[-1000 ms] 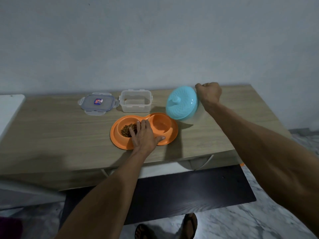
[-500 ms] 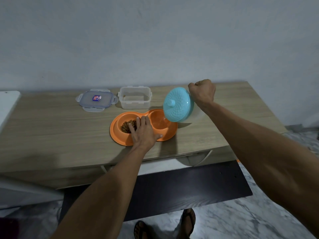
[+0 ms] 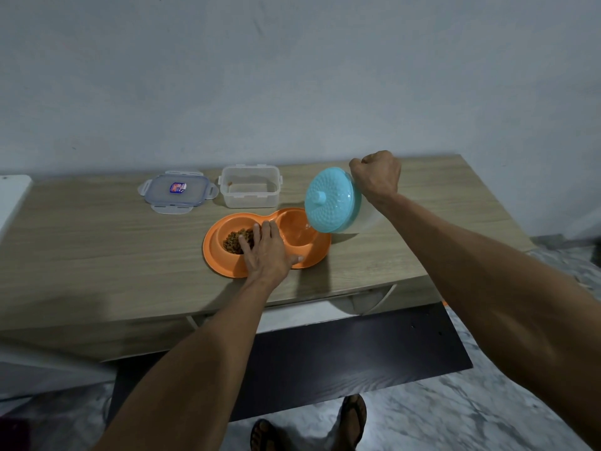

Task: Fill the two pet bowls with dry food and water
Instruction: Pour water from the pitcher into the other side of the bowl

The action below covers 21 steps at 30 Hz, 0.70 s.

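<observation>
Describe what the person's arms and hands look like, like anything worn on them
Both arms are bare as far up as the view shows: no sleeves in sight. The left hand and right hand have no gloves, and no watch, bracelet or ring is visible on the sides facing the camera. Fingernails on the left hand look short. Lower in the view, the feet wear dark open sandals.

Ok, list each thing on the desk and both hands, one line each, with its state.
Orange double bowl: flat on the desk.
Left cup: holds dry food.
Right cup: no food; water hard to tell.
Jug: tipped over the right cup, teal lid on.
Food box: open, nearly empty.
Box lid: off, lying flat beside the box.
Left hand: pressed flat on the bowl.
Right hand: fist closed, gripping the jug.
</observation>
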Motion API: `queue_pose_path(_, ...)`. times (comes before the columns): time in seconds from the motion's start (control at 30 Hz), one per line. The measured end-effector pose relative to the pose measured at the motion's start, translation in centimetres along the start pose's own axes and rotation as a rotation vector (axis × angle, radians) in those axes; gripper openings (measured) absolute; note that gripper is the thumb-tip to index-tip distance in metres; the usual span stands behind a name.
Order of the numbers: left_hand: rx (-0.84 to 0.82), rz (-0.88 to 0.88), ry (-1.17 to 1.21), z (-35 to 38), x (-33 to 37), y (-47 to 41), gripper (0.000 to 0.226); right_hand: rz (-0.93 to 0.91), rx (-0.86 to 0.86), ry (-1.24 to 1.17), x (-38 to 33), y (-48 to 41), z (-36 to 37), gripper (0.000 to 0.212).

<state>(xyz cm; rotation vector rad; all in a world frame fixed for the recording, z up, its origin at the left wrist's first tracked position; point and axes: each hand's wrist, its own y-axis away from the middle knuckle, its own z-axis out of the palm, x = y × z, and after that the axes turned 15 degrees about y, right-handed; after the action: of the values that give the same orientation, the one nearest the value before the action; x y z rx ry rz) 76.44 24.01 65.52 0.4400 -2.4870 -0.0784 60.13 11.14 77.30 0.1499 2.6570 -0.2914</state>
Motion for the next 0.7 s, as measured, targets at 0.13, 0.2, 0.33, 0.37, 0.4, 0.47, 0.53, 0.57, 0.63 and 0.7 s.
queue_pose_path(0.13,-0.004,-0.004,-0.007,-0.14,0.12,0.06,0.106,-0.005,-0.001,0.001,-0.03,-0.09,-0.07,0.039)
queue_pose_path(0.2,0.000,-0.003,-0.008,-0.16,0.16,0.03,0.106,-0.006,0.000,-0.009,0.02,-0.12,-0.11,0.039)
queue_pose_path(0.33,0.010,0.007,-0.012,0.00,-0.04,-0.06,0.107,-0.012,0.005,0.004,0.06,-0.21,-0.19,0.040)
queue_pose_path(0.37,0.014,0.010,-0.015,0.04,-0.08,-0.10,0.107,-0.014,0.007,0.007,0.08,-0.23,-0.20,0.040)
queue_pose_path(0.4,0.015,0.012,-0.014,0.07,-0.14,-0.14,0.108,-0.015,0.007,0.007,0.10,-0.24,-0.21,0.040)
queue_pose_path(0.47,0.014,0.013,-0.014,0.13,-0.18,-0.17,0.107,-0.016,0.005,0.010,0.13,-0.24,-0.20,0.040)
queue_pose_path(0.53,0.018,0.017,-0.021,0.15,-0.19,-0.15,0.107,-0.011,0.003,0.012,0.15,-0.23,-0.19,0.040)
queue_pose_path(0.57,0.021,0.018,-0.022,0.20,-0.18,-0.16,0.106,-0.010,0.003,0.011,0.16,-0.23,-0.19,0.040)
queue_pose_path(0.63,0.027,0.020,-0.022,0.27,-0.18,-0.22,0.107,-0.012,0.003,0.011,0.15,-0.23,-0.23,0.041)
queue_pose_path(0.7,0.025,0.017,-0.028,0.25,-0.15,-0.24,0.106,-0.015,0.002,0.011,0.12,-0.19,-0.28,0.042)
